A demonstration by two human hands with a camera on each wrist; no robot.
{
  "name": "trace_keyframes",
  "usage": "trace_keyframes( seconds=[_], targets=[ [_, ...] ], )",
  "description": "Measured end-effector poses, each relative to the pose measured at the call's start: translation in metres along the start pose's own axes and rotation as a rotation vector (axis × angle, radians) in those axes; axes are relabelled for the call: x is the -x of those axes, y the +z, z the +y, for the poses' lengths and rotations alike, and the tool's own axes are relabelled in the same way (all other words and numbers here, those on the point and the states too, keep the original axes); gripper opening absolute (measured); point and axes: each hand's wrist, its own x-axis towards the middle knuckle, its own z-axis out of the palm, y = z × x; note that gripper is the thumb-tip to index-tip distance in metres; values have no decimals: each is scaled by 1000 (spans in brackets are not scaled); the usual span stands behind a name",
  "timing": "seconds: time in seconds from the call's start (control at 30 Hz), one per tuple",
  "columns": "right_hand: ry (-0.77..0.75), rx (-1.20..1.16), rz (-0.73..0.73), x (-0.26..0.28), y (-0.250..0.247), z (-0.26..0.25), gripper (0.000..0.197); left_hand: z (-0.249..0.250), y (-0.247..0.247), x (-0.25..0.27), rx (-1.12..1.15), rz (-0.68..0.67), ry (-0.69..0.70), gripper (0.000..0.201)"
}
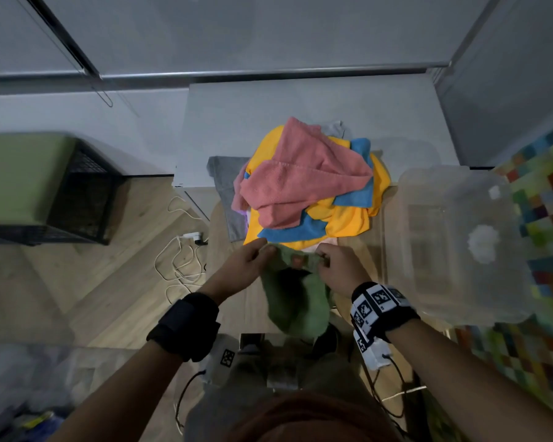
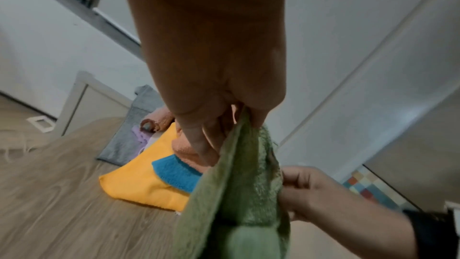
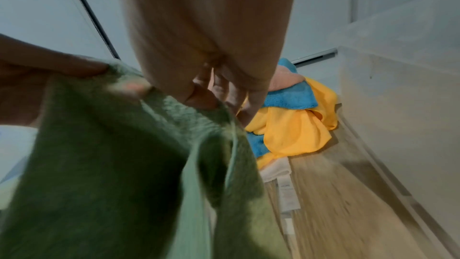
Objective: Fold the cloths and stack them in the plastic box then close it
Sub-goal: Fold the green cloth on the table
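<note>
Both forearms reach in from the near edge, and between them the green cloth [image 1: 296, 295] hangs from its top edge over the near part of the wooden table [image 1: 227, 301]. On the left, the left hand [image 1: 243, 263] pinches the cloth's upper left corner between thumb and curled fingers; the left wrist view shows the fabric running straight down from that pinch. Just right of it, the right hand [image 1: 337, 269] grips the upper right corner the same way, fingers curled over the hem. The hands sit near each other, so the held edge runs left to right and sags a little between them, while the cloth's long axis drops toward the person. Both hands are equally close to it; spreading them would, I judge, pull the edge taut for a first fold.

Beyond the hands lies the unfolded pile [image 1: 307, 186] of pink, yellow and blue cloths, with a grey one under its left side. Farther right, touching the table's right side, stands the plastic box [image 1: 454, 250], clear and apparently empty, though its walls blur into the background. Whether it has a lid nearby I cannot tell. The cloth's lower end is blurred and partly hidden against the person's lap.
</note>
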Motion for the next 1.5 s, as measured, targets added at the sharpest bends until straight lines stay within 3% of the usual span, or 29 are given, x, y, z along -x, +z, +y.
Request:
trace_keyframes(
  seconds=[0.13,0.27,0.37,0.43,0.5,0.6,0.67,0.73,0.83,0.9,1.0,1.17,1.33,1.5],
  targets=[
    [21,2,-105,-5,-1,2,14,-4,1,-1,32,143,-74,36],
    [-14,-143,-81,-2,-3,-4,12,3,11,1,76,350,-92,20],
    [-56,-202,-55,7,-4,-8,25,-5,13,3,115,449,-118,28],
    [-51,-194,-162,13,-7,-9,43,-9,13,7,112,415,-161,31],
    [-40,-53,-394,19,-12,-9,45,-10,12,17,103,320,-221,32],
    [72,73,-773,27,-24,-6,32,-17,6,37,207,10,-321,39],
    [143,57,-876,28,-29,-3,35,-27,2,47,282,-136,-383,47],
    [150,87,-821,21,-26,1,33,-40,-3,45,232,-95,-400,48],
    [73,247,-567,-3,-13,13,25,-69,-12,23,-55,118,-337,37],
    [59,302,-436,-24,-3,25,30,-86,-16,6,-189,213,-303,34],
    [88,342,-304,-55,14,50,35,-107,-19,-16,-230,342,-305,33],
    [120,326,-113,-83,36,78,26,-117,-15,-44,-213,417,-335,28],
    [110,221,-67,-80,35,79,24,-117,-9,-46,-126,486,-278,14],
    [155,43,-241,-57,27,71,23,-120,-5,-23,-38,375,-314,23]
  ],
)
